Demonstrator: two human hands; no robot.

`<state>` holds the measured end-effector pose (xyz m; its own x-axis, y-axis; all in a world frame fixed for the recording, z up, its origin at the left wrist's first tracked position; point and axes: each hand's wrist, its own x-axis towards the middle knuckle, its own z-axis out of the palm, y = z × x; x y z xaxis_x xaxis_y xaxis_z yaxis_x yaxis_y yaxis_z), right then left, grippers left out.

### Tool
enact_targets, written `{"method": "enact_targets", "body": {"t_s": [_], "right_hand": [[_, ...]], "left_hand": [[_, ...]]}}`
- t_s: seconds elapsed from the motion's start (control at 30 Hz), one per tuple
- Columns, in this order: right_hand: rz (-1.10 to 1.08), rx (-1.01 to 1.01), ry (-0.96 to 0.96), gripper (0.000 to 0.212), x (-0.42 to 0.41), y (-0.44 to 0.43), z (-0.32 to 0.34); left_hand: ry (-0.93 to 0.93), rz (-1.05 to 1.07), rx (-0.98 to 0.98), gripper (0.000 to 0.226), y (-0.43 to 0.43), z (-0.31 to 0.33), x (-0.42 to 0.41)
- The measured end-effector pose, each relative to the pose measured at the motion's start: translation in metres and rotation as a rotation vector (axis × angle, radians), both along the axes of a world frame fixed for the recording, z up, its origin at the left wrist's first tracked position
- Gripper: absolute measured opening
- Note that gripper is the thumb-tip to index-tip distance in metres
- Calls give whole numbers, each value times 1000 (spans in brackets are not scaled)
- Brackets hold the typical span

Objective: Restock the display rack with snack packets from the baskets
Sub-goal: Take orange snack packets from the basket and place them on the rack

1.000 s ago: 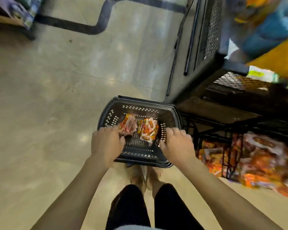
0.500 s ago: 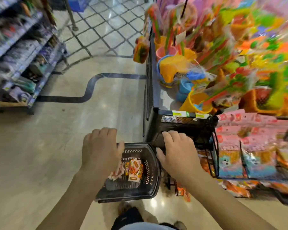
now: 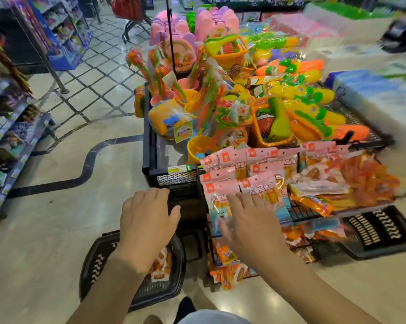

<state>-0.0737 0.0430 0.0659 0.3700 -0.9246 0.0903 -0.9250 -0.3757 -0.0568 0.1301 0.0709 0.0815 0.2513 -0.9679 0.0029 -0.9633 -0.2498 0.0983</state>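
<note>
1. Far to the left of the black wire display rack (image 3: 300,213), across the pale floor, I see store shelves of boxed goods (image 3: 12,136).
2. Just left of the rack's foot, a black slotted plastic basket (image 3: 97,265) sits on the floor. An orange-and-white snack packet (image 3: 161,265) lies inside it.
3. My left hand (image 3: 146,225) hovers palm down above that basket, beside the rack's left corner. Its fingers are loosely bent, the thumb is out, and it holds nothing.
4. My right hand (image 3: 251,225) is over the rack's left end with its fingers spread straight, gripping nothing. It is blurred, so I cannot tell whether it touches the pink-topped plastic snack packets (image 3: 223,183) beneath it.
5. Those pink packets fill the left of the rack's upper tier and glossy orange packets (image 3: 361,181) fill the right. More orange packets (image 3: 225,256) sit on the tier below.
6. Behind the rack stands a black mesh bin (image 3: 174,177) heaped with bright plastic toys (image 3: 297,113).
7. Right of the rack's foot, a second black slotted basket (image 3: 379,232) rests on the floor.
</note>
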Motion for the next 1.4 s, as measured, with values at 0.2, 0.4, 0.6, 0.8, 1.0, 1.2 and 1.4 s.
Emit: {"method": "enact_targets", "body": {"t_s": [0.2, 0.4, 0.6, 0.8, 1.0, 1.2, 1.4], "right_hand": [[-129, -44, 27, 60, -124, -5, -10], [-220, -80, 5, 59, -210, -7, -15], [-328, -71, 19, 55, -255, -27, -16], [-412, -61, 14, 61, -282, -62, -9], [-480, -45, -2, 54, -297, -96, -11], [-500, -8, -26, 60, -325, -120, -21], [-557, 87, -96, 90, -362, -169, -32]], "left_hand": [[-37, -114, 50, 46, -13, 2, -119], [-55, -259, 111, 51, -34, 2, -205], [-51, -351, 115, 50, -71, -1, -253], [-10, -435, 59, 52, -122, -3, -280], [5, -482, 56, 50, -168, -12, -295], [102, -462, 144, 55, -201, -36, -320], [209, -377, 195, 79, -229, -72, -352]]}}
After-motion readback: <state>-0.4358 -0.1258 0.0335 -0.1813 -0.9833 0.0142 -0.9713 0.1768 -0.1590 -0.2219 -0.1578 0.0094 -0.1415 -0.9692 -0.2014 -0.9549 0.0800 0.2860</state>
